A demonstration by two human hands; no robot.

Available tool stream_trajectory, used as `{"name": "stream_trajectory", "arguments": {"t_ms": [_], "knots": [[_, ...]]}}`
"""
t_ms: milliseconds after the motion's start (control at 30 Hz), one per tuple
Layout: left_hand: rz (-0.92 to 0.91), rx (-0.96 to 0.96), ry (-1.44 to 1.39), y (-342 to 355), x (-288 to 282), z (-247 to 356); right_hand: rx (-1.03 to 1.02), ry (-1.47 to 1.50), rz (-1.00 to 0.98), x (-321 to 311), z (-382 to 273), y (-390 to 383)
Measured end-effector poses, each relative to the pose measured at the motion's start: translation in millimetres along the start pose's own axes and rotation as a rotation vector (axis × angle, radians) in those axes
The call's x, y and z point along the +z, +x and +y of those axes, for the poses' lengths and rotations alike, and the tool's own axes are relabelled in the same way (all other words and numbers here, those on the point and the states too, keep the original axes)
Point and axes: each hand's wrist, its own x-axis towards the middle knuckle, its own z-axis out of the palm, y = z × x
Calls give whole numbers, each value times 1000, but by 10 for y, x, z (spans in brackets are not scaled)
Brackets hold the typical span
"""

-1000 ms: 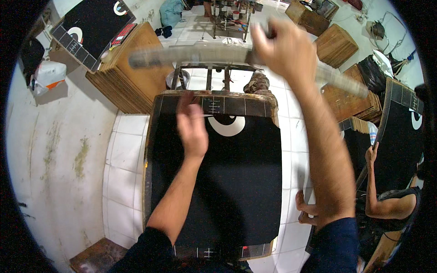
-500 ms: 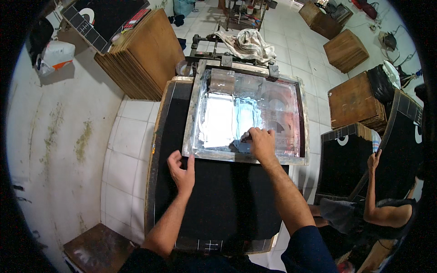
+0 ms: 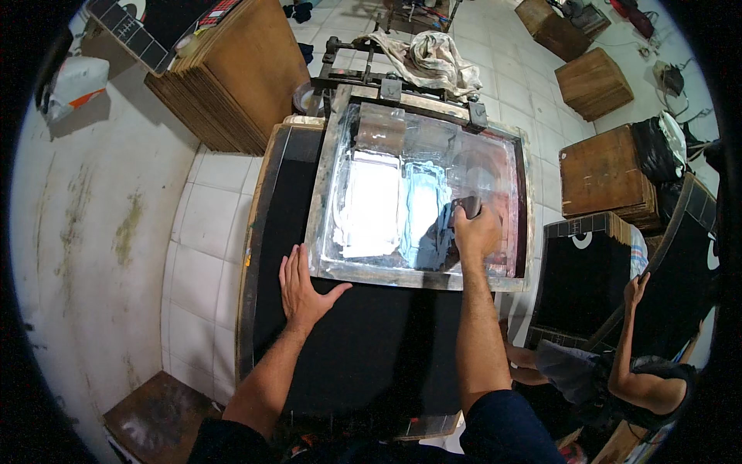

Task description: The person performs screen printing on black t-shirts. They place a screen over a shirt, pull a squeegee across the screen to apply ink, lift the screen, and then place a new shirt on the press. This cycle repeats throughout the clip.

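A silkscreen frame (image 3: pixel 371 276) lies over black fabric (image 3: pixel 371 340) stretched on a long board. On its mesh are a white patch of ink (image 3: pixel 372 201) and a light blue one (image 3: pixel 425 213), side by side. My right hand (image 3: pixel 481 236) grips a small dark squeegee (image 3: pixel 469 206) on the mesh, right of the blue ink; the hand hides its lower part. At the frame's lower left corner, my left hand (image 3: pixel 303 294) is open, fingers spread against the frame's side and thumb along its lower edge.
Metal hinge clamps (image 3: pixel 476 116) hold the frame's far side, with a crumpled rag (image 3: pixel 433 62) behind. Stacked brown boards (image 3: pixel 239 69) stand at far left, more (image 3: pixel 603 174) at right. A co-worker's arm (image 3: pixel 634 340) reaches to a black-covered board (image 3: pixel 672 263) on the right.
My right hand has moved right across the mesh with the squeegee, away from the blue ink. My left hand has spread its fingers flat beside the frame corner. The view has shifted slightly.
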Motion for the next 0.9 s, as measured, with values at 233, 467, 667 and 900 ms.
{"name": "stream_trajectory", "arguments": {"t_ms": [233, 467, 667, 900], "knots": [[-17, 9, -29, 16, -26, 11, -166, -50, -88, 269, -405, 400], [-15, 11, -26, 27, -26, 7, -772, -5, -141, 532, -572, 911], [-46, -9, -25, 17, -49, 30, -928, 35, -291, 133, -225, 299], [-51, -5, -21, 29, -43, 13, -828, -4, -259, 286, -477, 668]]}}
